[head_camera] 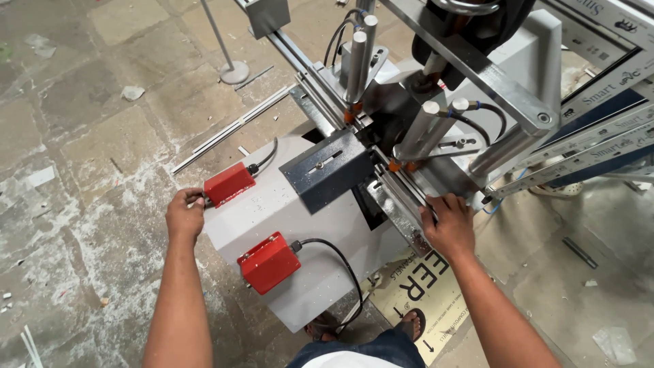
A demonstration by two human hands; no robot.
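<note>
Red upper switch box [229, 184] on grey machine table [286, 218], gripped at its outer end by left hand [184, 215]; right hand [448, 225] pressing flat on metal profile [402, 204], long axis running diagonally away.

Even daylight, soft shadows, sharp focus, perhaps slight edge distortion.

Both arms come in bare from the bottom edge, no sleeves, no gloves, no watch or rings showing on the left hand [184, 215] or the right hand [449, 226]. Down below, a strip of white shirt [344, 360] sits over dark blue denim trousers [368, 345]. And there, dark open sandals [411, 323], toes out.
</note>
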